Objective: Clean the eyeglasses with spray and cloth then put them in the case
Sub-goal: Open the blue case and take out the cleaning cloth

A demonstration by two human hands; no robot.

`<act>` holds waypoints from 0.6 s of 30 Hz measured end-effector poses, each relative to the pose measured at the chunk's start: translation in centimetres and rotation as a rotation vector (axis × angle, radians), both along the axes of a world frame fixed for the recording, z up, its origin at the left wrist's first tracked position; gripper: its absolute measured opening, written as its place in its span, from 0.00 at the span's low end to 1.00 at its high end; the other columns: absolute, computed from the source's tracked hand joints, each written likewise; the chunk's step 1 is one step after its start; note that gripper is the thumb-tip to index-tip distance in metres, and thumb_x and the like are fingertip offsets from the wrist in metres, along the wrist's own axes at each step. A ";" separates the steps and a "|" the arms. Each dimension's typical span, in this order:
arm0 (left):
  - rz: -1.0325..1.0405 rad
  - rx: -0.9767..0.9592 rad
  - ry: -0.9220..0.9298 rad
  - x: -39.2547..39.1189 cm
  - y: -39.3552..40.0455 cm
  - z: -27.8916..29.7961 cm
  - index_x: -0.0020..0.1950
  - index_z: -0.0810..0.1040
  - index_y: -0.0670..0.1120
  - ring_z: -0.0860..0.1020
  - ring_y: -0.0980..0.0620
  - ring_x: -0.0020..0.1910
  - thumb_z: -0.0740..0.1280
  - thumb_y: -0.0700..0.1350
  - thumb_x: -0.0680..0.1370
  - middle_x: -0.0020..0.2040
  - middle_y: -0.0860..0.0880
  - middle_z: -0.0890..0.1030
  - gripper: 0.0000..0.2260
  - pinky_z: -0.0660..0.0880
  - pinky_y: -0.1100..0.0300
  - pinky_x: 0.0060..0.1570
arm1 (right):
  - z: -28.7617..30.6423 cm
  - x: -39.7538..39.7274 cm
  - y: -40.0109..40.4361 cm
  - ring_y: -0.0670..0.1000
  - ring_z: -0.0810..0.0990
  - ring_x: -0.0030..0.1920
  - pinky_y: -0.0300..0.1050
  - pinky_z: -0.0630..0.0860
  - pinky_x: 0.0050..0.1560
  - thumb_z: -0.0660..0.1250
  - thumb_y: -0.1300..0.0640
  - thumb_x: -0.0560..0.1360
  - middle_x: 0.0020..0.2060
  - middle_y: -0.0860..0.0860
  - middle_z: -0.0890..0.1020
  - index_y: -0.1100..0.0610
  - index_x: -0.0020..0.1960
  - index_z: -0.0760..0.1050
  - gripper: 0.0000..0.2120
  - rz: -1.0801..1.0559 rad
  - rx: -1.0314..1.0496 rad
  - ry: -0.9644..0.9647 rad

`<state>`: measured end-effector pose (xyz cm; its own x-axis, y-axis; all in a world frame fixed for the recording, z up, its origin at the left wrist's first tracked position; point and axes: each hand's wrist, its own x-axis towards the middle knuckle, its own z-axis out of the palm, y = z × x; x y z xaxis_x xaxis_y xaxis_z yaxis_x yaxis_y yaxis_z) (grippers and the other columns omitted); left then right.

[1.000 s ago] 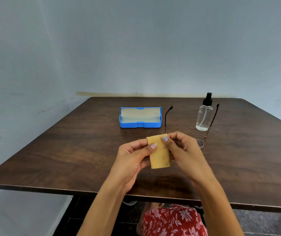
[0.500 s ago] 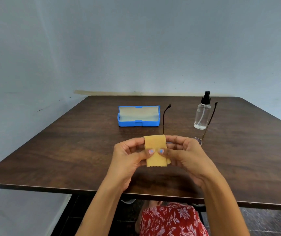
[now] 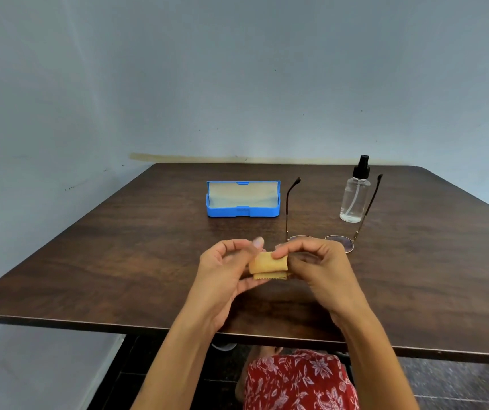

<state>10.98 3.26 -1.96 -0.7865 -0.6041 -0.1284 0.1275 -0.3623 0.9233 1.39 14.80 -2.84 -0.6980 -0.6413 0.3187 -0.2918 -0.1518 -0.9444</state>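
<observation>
Handling the thin gold wire-framed eyeglasses [image 3: 323, 241] calls for care, I judge: they look light and fragile, with slender temples that could bend and lenses that would smear under a fingertip, so the bridge or the hinge corners seem the best places to take hold. They sit on the dark brown wooden table [image 3: 119, 247] right of its centre, lenses toward the near edge and partly hidden behind the right hand [image 3: 320, 267], both dark-tipped temples unfolded and pointing toward the far edge. The lenses appear faintly tinted; whether they are wet or dry cannot be told.

Just in front of them, above the table, both hands work the small mustard-yellow cleaning cloth [image 3: 268, 266], which is soft, limp and folded over into a short roll with a zigzag-cut edge showing underneath. The right hand pinches its upper fold between thumb and curled fingers. The left hand [image 3: 225, 267] cups it from the side and below with fingers bent; its thumb is blurred, so how firmly it grips cannot be told.

A clear plastic spray bottle with a black pump top [image 3: 355, 193] stands upright toward the far right, between the temples in this view. An open blue plastic glasses case with a pale lining [image 3: 243, 199] lies left of the left temple, toward the far edge
</observation>
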 end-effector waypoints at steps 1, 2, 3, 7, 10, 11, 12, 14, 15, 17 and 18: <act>0.026 -0.015 -0.005 0.0 0.0 -0.1 0.52 0.75 0.40 0.84 0.47 0.45 0.70 0.37 0.71 0.45 0.42 0.84 0.11 0.82 0.56 0.37 | -0.1 0.0 0.0 0.47 0.81 0.36 0.40 0.76 0.39 0.63 0.74 0.71 0.35 0.52 0.84 0.53 0.36 0.83 0.19 -0.009 0.019 -0.005; 0.055 -0.031 -0.016 -0.1 0.0 -0.2 0.50 0.75 0.41 0.83 0.46 0.45 0.69 0.33 0.71 0.46 0.41 0.84 0.10 0.82 0.56 0.38 | -0.2 -0.1 0.0 0.48 0.80 0.36 0.41 0.76 0.39 0.63 0.72 0.72 0.34 0.51 0.84 0.53 0.37 0.83 0.18 -0.027 0.054 -0.016; 0.077 -0.048 -0.025 -0.1 0.0 -0.4 0.48 0.74 0.41 0.83 0.46 0.46 0.69 0.31 0.71 0.46 0.40 0.83 0.10 0.82 0.56 0.38 | -0.3 -0.1 0.0 0.50 0.80 0.37 0.43 0.78 0.40 0.61 0.70 0.74 0.35 0.51 0.84 0.54 0.37 0.84 0.17 -0.041 0.095 -0.043; 0.137 -0.173 -0.045 -0.2 0.1 -1.0 0.42 0.76 0.40 0.83 0.47 0.46 0.69 0.30 0.71 0.45 0.41 0.83 0.07 0.81 0.59 0.38 | 0.0 0.1 -0.3 0.52 0.83 0.47 0.44 0.80 0.46 0.61 0.62 0.77 0.42 0.54 0.85 0.58 0.40 0.84 0.14 0.042 0.147 -0.296; 0.178 -0.374 -0.129 -0.2 0.0 -1.6 0.42 0.81 0.43 0.83 0.50 0.45 0.71 0.34 0.71 0.43 0.45 0.84 0.05 0.81 0.59 0.41 | -0.3 0.3 -0.2 0.47 0.83 0.42 0.40 0.79 0.45 0.71 0.57 0.72 0.38 0.51 0.85 0.53 0.43 0.84 0.03 -0.021 0.239 -0.080; 0.193 -0.476 -0.177 -0.3 -0.2 -1.9 0.42 0.82 0.46 0.83 0.52 0.45 0.72 0.36 0.71 0.42 0.47 0.84 0.05 0.81 0.59 0.43 | -0.4 0.3 -0.2 0.45 0.82 0.40 0.37 0.78 0.43 0.72 0.56 0.71 0.36 0.50 0.85 0.50 0.44 0.84 0.03 -0.058 0.313 0.025; 0.202 -0.588 -0.221 -0.2 -0.3 -2.0 0.42 0.83 0.49 0.82 0.55 0.44 0.73 0.39 0.71 0.41 0.50 0.84 0.05 0.80 0.60 0.45 | -0.5 0.3 -0.3 0.43 0.81 0.37 0.33 0.75 0.40 0.73 0.55 0.70 0.34 0.49 0.84 0.48 0.44 0.83 0.04 -0.097 0.375 0.110; 0.205 -0.795 -0.282 -0.1 -0.3 -2.2 0.44 0.83 0.52 0.81 0.61 0.41 0.73 0.41 0.71 0.40 0.55 0.83 0.05 0.76 0.70 0.42 | -0.7 0.3 -0.5 0.40 0.75 0.32 0.29 0.69 0.34 0.73 0.55 0.69 0.31 0.48 0.80 0.47 0.43 0.83 0.05 -0.150 0.425 0.211; 0.212 -0.880 -0.298 -0.1 -0.2 -2.3 0.45 0.83 0.51 0.80 0.62 0.42 0.72 0.42 0.72 0.41 0.57 0.83 0.05 0.73 0.74 0.40 | -0.7 0.4 -0.6 0.40 0.73 0.29 0.29 0.68 0.32 0.73 0.56 0.69 0.30 0.48 0.78 0.47 0.43 0.83 0.05 -0.158 0.429 0.239; 0.224 -1.021 -0.326 -0.1 0.0 -2.4 0.48 0.83 0.50 0.79 0.61 0.45 0.71 0.41 0.73 0.44 0.56 0.82 0.06 0.72 0.76 0.43 | -0.9 0.5 -0.8 0.40 0.70 0.27 0.29 0.66 0.31 0.73 0.58 0.69 0.28 0.46 0.74 0.47 0.43 0.83 0.06 -0.157 0.435 0.274; 0.222 -1.079 -0.342 -0.1 0.1 -2.4 0.49 0.83 0.49 0.79 0.60 0.47 0.70 0.40 0.73 0.47 0.55 0.82 0.07 0.72 0.74 0.46 | -1.0 0.5 -0.9 0.40 0.70 0.27 0.29 0.66 0.31 0.73 0.58 0.70 0.28 0.45 0.74 0.48 0.44 0.83 0.06 -0.159 0.447 0.294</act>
<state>10.86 3.31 -4.37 -0.6725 -0.6504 0.3532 -0.2276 0.6358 0.7375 1.93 13.86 -3.85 -0.7201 -0.6525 0.2358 -0.5394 0.3126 -0.7819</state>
